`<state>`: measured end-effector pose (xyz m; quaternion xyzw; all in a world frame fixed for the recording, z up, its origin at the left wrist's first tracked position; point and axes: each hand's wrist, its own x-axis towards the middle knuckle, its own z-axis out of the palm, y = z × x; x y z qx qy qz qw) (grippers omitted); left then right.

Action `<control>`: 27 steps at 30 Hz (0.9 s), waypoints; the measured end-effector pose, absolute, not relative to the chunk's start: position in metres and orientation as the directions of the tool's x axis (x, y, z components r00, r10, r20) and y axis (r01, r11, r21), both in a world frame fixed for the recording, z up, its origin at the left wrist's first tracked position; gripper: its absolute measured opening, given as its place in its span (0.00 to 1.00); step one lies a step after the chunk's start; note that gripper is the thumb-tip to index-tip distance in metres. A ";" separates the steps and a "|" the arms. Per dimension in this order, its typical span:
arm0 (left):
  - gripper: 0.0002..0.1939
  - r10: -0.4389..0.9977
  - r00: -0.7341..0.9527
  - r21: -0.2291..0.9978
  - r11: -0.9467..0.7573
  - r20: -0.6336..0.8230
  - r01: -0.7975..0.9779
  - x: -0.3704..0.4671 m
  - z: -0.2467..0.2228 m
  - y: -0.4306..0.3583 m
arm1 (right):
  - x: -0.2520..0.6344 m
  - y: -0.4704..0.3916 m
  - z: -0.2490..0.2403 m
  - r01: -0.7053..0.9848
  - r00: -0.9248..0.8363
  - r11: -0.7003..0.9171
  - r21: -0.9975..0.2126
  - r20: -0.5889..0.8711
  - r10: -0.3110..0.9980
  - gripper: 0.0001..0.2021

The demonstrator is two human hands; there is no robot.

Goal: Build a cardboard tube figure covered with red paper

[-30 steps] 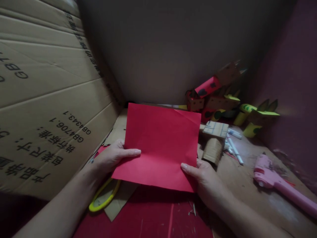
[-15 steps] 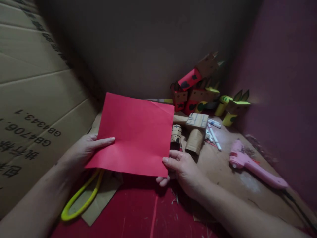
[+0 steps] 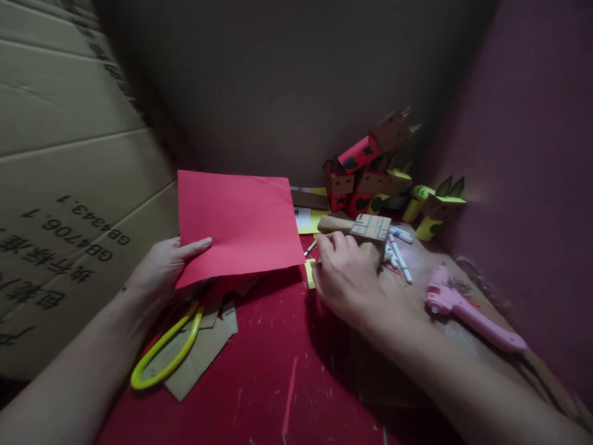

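Over red matting, left hand (image 3: 160, 272) holds red paper (image 3: 236, 225) lengthwise left-right, tilted up.

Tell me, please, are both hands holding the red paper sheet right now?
No, only the left hand holds the red paper sheet; the right hand is off it, reaching among the craft items.

The red sheet (image 3: 236, 222) is smooth matt paper. The wall (image 3: 69, 161) at left is rough corrugated cardboard, as are the scraps (image 3: 199, 352) near it. The glue gun (image 3: 467, 312) at right is glossy pink plastic. The scissors' yellow handle (image 3: 164, 352) looks like smooth plastic.
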<state>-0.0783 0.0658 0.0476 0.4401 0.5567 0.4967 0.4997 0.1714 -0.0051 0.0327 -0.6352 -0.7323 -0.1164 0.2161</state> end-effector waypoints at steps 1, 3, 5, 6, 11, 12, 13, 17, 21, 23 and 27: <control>0.10 0.987 -0.112 0.993 0.114 -0.116 -0.024 -0.078 0.048 0.065 | 0.171 0.005 0.036 0.996 -0.051 0.073 -0.043 0.383 0.922 0.16; 0.10 0.989 -0.105 0.994 0.100 -0.105 -0.049 -0.078 0.048 0.065 | 0.167 0.022 0.038 0.999 0.026 -0.031 0.017 0.241 0.970 0.15; 0.10 0.991 -0.099 0.995 0.085 -0.091 -0.058 -0.079 0.047 0.065 | 0.162 0.033 0.033 0.998 0.047 -0.054 0.032 0.203 0.978 0.14; 0.10 0.992 -0.097 0.995 0.078 -0.084 -0.061 -0.080 0.047 0.065 | 0.159 0.035 0.030 0.998 0.049 -0.057 0.035 0.199 0.979 0.14; 0.11 0.994 -0.088 0.995 0.062 -0.069 -0.075 -0.084 0.047 0.068 | 0.156 0.026 0.026 0.998 0.033 -0.042 0.044 0.200 0.979 0.15; 0.11 0.994 -0.089 0.995 0.062 -0.069 -0.078 -0.085 0.047 0.068 | 0.158 0.022 0.027 0.998 0.030 -0.040 0.042 0.208 0.978 0.16; 0.11 0.994 -0.087 0.994 0.064 -0.072 -0.085 -0.086 0.046 0.068 | 0.161 0.017 0.029 0.999 0.027 -0.034 0.026 0.234 0.972 0.17; 0.09 0.995 -0.005 0.990 0.099 -0.100 -0.100 -0.091 0.041 0.072 | 0.176 0.002 0.034 0.932 0.003 0.179 -0.314 0.501 0.865 0.22; 0.10 0.974 0.184 0.985 0.149 -0.132 -0.087 -0.096 0.036 0.074 | 0.180 -0.001 0.036 0.448 0.018 0.387 -0.806 0.440 0.898 0.17; 0.10 0.958 0.234 0.978 0.188 -0.164 -0.086 -0.095 0.036 0.072 | 0.177 0.000 0.034 0.233 -0.016 0.311 -0.921 0.316 0.949 0.16; 0.08 0.945 0.258 0.968 0.232 -0.202 -0.091 -0.091 0.038 0.069 | 0.168 -0.001 0.022 0.204 -0.022 0.286 -0.936 0.288 0.957 0.16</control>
